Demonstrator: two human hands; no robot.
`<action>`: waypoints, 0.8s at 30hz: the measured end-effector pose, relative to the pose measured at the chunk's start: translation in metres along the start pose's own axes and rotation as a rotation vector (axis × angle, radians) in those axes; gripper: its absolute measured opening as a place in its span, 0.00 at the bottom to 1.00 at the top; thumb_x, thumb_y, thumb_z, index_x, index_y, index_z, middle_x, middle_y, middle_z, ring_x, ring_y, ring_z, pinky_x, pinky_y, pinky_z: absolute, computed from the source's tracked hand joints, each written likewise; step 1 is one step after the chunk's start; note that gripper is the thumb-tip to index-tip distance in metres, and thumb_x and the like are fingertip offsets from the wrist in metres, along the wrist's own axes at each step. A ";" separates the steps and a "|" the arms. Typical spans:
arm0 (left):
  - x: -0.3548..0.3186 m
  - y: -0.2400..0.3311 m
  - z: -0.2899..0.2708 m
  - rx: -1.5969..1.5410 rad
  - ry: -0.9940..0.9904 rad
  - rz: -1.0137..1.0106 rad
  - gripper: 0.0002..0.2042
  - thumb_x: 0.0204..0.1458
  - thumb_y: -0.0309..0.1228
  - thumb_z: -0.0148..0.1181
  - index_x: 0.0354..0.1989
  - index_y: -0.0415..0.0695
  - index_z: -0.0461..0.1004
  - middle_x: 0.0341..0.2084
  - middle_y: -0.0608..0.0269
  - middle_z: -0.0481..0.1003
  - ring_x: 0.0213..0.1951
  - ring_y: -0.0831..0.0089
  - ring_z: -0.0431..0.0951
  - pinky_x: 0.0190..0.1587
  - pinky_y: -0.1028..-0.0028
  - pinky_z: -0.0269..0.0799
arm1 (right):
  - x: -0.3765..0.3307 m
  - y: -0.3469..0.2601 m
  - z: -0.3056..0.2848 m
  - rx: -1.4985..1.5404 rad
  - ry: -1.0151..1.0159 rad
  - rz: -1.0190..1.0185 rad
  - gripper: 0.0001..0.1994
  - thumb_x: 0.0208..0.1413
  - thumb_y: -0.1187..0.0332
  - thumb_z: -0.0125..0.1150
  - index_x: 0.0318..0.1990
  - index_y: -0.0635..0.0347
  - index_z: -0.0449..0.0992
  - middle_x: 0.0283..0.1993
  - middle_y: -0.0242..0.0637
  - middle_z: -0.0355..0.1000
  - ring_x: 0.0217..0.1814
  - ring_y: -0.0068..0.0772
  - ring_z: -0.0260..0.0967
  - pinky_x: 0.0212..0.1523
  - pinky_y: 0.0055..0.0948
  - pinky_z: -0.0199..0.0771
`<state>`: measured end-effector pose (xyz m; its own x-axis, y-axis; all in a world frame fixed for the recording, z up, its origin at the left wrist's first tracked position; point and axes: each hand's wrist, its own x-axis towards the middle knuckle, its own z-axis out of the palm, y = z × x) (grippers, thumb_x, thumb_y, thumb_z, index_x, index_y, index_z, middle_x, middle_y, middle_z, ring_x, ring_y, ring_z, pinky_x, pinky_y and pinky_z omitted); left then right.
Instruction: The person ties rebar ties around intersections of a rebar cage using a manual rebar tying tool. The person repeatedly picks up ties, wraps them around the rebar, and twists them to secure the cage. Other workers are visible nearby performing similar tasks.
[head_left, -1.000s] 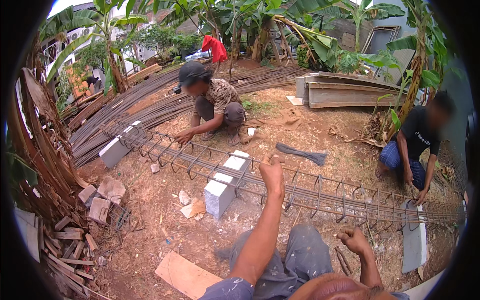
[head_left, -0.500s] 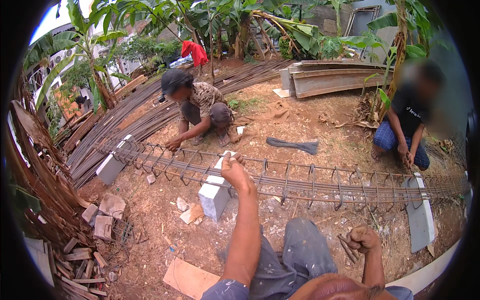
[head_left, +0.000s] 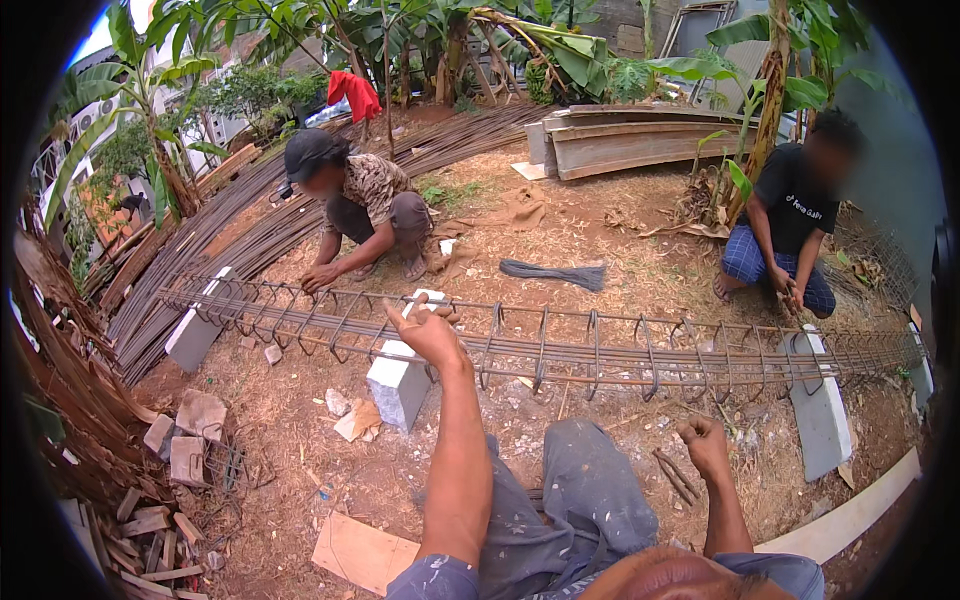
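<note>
A long reinforcing-bar cage [head_left: 620, 362] with square stirrups stretches across the view, resting on pale blocks. My left hand [head_left: 428, 335] is raised at its near side, palm up, fingers apart, beside the middle block [head_left: 398, 392]. Nothing shows in that hand. My right hand [head_left: 706, 446] is curled above the ground to the right of my knee; what it holds, if anything, is hidden. Just below and left of it are two thin brown bars, like tool handles [head_left: 677, 477]. A gap seems to separate them from the fingers.
A person in a cap [head_left: 350, 205] squats behind the cage's left part, hands at its bars. Another person [head_left: 790, 215] squats at the right. A bundle of dark tie wire [head_left: 553, 274] lies beyond the cage. Broken blocks [head_left: 190, 458] and wood scraps [head_left: 150, 520] lie left.
The view has shifted, so most things appear farther left and slightly higher. My left hand has opened from a closed grip at the bars. My right hand has risen slightly relative to the brown bars.
</note>
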<state>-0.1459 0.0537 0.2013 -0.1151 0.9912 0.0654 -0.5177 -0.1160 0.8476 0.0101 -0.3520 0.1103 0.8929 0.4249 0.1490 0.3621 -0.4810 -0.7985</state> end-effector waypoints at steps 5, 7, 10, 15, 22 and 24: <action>0.018 -0.028 -0.003 0.081 0.024 0.081 0.33 0.55 0.13 0.38 0.71 0.43 0.43 0.41 0.46 0.77 0.27 0.74 0.77 0.27 0.77 0.72 | -0.007 -0.008 -0.047 0.822 -0.872 0.106 0.12 0.52 0.65 0.65 0.25 0.67 0.78 0.22 0.40 0.71 0.19 0.27 0.60 0.19 0.31 0.59; 0.026 -0.034 -0.015 0.124 -0.001 0.025 0.33 0.54 0.13 0.40 0.71 0.42 0.44 0.40 0.47 0.77 0.28 0.74 0.78 0.27 0.77 0.71 | -0.015 -0.017 -0.031 0.079 -0.772 0.083 0.12 0.52 0.65 0.66 0.29 0.68 0.79 0.23 0.42 0.72 0.21 0.33 0.64 0.26 0.36 0.65; 0.023 -0.042 -0.006 -0.039 -0.078 -0.192 0.35 0.51 0.13 0.42 0.70 0.42 0.45 0.38 0.44 0.77 0.28 0.70 0.78 0.27 0.76 0.72 | -0.015 0.015 -0.004 -0.345 -0.144 0.032 0.10 0.50 0.67 0.65 0.37 0.64 0.81 0.30 0.47 0.75 0.33 0.49 0.71 0.42 0.43 0.70; -0.039 -0.054 0.026 -0.236 -0.294 -0.569 0.33 0.50 0.12 0.39 0.69 0.38 0.49 0.36 0.39 0.74 0.29 0.63 0.79 0.29 0.72 0.78 | -0.013 0.033 -0.043 -0.860 0.377 -0.037 0.11 0.52 0.66 0.60 0.40 0.59 0.82 0.36 0.51 0.75 0.42 0.56 0.71 0.44 0.46 0.70; -0.122 -0.110 0.030 0.193 -0.917 -0.697 0.23 0.48 0.18 0.47 0.56 0.32 0.69 0.31 0.45 0.77 0.29 0.65 0.81 0.31 0.73 0.79 | -0.028 0.033 -0.203 0.195 0.876 0.349 0.13 0.59 0.69 0.51 0.46 0.65 0.75 0.45 0.42 0.75 0.45 0.40 0.75 0.43 0.31 0.76; -0.145 -0.146 0.023 0.404 -1.251 -0.656 0.19 0.48 0.21 0.51 0.51 0.33 0.73 0.28 0.50 0.79 0.28 0.67 0.81 0.31 0.73 0.77 | -0.041 0.046 -0.263 0.507 1.022 -0.049 0.14 0.60 0.76 0.49 0.52 0.72 0.66 0.47 0.53 0.72 0.50 0.48 0.73 0.47 0.35 0.79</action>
<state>-0.0345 -0.0721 0.0804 0.9440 0.2908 -0.1557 0.1046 0.1836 0.9774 0.0605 -0.5932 0.2205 0.7648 -0.5003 0.4060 0.4600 -0.0172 -0.8877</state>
